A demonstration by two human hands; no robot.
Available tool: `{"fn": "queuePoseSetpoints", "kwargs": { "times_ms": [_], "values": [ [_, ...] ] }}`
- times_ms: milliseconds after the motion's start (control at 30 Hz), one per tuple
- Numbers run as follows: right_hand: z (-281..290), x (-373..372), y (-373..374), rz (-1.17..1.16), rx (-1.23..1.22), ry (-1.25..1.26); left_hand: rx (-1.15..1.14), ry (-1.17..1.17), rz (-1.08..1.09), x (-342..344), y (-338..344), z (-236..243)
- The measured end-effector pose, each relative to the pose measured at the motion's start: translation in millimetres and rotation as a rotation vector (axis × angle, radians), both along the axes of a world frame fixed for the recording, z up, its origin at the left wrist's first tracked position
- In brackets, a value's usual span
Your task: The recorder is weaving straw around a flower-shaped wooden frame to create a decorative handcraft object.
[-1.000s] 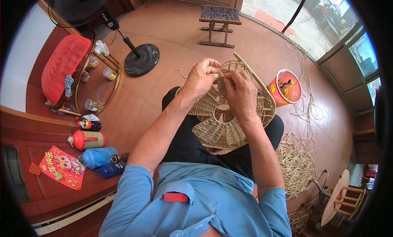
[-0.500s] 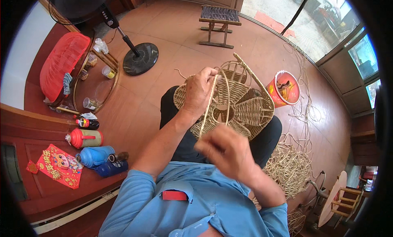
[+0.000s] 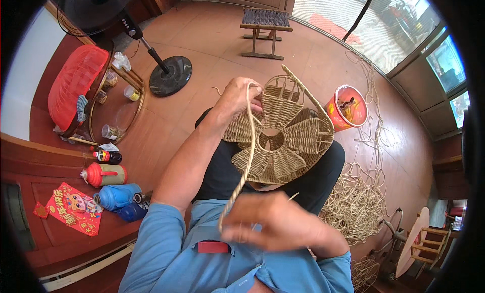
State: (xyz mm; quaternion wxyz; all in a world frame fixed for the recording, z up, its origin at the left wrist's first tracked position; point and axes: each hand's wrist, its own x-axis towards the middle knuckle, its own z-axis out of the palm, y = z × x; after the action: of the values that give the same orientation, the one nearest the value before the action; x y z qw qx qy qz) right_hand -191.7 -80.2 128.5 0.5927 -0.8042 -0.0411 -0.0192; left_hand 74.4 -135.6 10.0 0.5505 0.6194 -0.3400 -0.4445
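My right hand (image 3: 275, 224) is close under the camera, pulled back toward my chest, fingers pinched shut on a long rattan strand (image 3: 241, 176). A second ago both hands were up at the wicker piece; now the right has drawn away and the strand runs taut from it up to the weave, so I judge a stitch is being pulled through and tightened. The woven flower-shaped basket frame (image 3: 283, 141) sits over my lap, tilted, with my left hand (image 3: 237, 98) clamped on its upper left edge, where the strand loops over. Right of my knee lies a loose rattan pile (image 3: 353, 202). Farther out: red bucket (image 3: 346, 107), standing fan base (image 3: 170, 75), small wooden stool (image 3: 265, 22).
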Motion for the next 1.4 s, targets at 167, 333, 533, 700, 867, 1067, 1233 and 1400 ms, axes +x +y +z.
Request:
{"fn": "queuePoseSetpoints", "kwargs": {
  "times_ms": [167,333,533,700,867,1067,1233,1400],
  "values": [
    [-47,22,-59,-0.685,-0.256,-0.021,0.056,-0.009,0.070,-8,4,9],
    [-73,42,-106,-0.921,-0.393,0.007,-0.024,-0.016,0.072,-15,4,-3],
    [-80,76,-129,-0.924,-0.627,0.051,0.006,0.022,0.038,-17,11,7],
    [-91,95,-140,-0.881,-0.683,0.068,0.055,0.065,0.094,-20,9,10],
    [-92,98,-147,-0.809,-0.726,0.111,0.052,0.266,0.141,-20,8,10],
    [-91,98,-147,-0.803,-0.764,0.137,0.002,0.387,0.157,-27,5,7],
    [-90,100,-148,-0.778,-0.831,0.153,-0.042,0.349,0.165,-32,5,4],
    [-81,98,-141,-0.715,-0.895,0.115,-0.027,0.255,0.176,-31,5,3]
  ]
}}
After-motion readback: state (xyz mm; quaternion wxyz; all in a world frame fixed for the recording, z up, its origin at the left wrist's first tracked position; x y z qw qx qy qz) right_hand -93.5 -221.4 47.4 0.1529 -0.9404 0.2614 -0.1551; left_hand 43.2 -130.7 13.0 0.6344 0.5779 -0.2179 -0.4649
